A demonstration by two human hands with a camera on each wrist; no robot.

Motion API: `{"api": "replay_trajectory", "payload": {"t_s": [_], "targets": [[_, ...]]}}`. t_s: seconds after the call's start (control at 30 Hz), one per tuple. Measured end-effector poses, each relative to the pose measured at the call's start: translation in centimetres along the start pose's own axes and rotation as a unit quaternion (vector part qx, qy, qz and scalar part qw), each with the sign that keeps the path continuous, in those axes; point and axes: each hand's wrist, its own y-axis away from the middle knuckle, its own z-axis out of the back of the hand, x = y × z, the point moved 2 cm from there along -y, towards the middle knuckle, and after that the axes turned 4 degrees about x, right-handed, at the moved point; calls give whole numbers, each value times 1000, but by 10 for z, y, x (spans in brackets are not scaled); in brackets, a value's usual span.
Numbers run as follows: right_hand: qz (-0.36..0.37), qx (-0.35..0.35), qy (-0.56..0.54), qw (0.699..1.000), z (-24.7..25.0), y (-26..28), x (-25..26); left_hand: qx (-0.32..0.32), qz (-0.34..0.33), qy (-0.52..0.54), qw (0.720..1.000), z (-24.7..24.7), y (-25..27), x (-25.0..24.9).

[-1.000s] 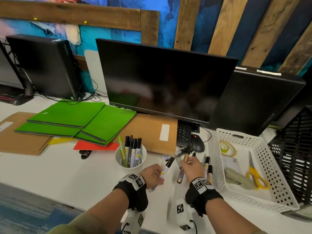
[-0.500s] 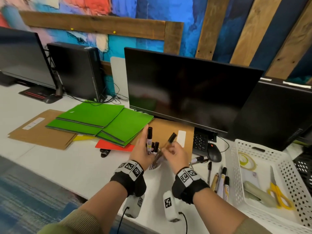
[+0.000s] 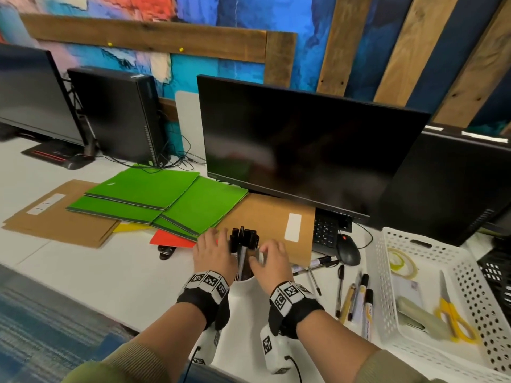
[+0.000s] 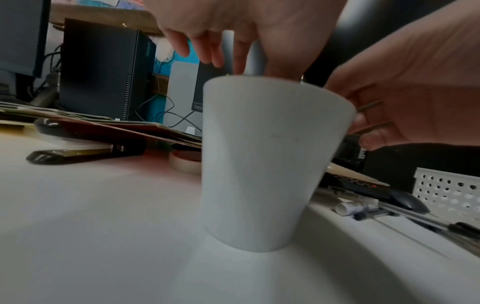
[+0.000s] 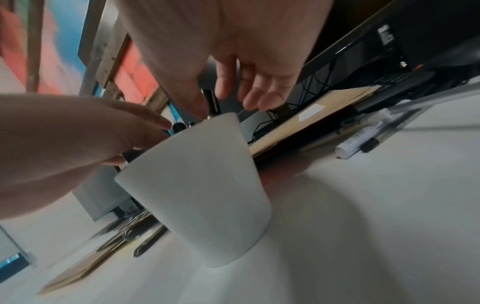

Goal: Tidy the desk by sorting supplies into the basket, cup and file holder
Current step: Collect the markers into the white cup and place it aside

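A white cup stands on the desk between my hands, holding several black-capped markers. My left hand is at the cup's left side with relaxed fingers beside the marker barrels. My right hand hovers at the cup's right rim with its fingers spread and nothing in it. The right wrist view shows its fingers hanging just above the cup. Loose markers and pens lie right of the cup. A white basket is at the right, and a black mesh file holder beyond it.
Green folders, brown envelopes, a red sheet and a yellow sheet lie at the left behind the cup. A monitor, keyboard and mouse stand behind. The basket holds tape, a stapler and scissors.
The markers that both hands carried over from the desk now stand in the cup. Both hands have let go and dropped to the cup's rim.
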Motion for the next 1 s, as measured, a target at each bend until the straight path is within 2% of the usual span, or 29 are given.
{"api": "replay_trajectory", "payload": {"t_s": [0.1,0.23,0.33,0.43,0.57,0.73,0.87,1.0], "targets": [[-30,-34,-17,999,11,0,-14,-20,-24,40,999,0,1,-12],[-97,-70,6,993,28,5,-51,-12,-192,95,977,-4,5,-46],[-145,-109,47,982,36,14,-79,127,-257,158,945,-15,17,-73],[-183,-51,101,977,38,19,-105,253,-258,101,927,-39,27,-92],[-138,43,131,981,39,17,-116,361,-221,9,906,-72,33,-98],[-171,85,151,970,46,14,-116,389,-185,-49,901,-94,24,-100],[-212,128,213,945,47,12,-111,363,-190,-44,911,-102,16,-106],[-211,109,171,956,48,9,-113,334,-194,-72,919,-104,16,-107]]}}
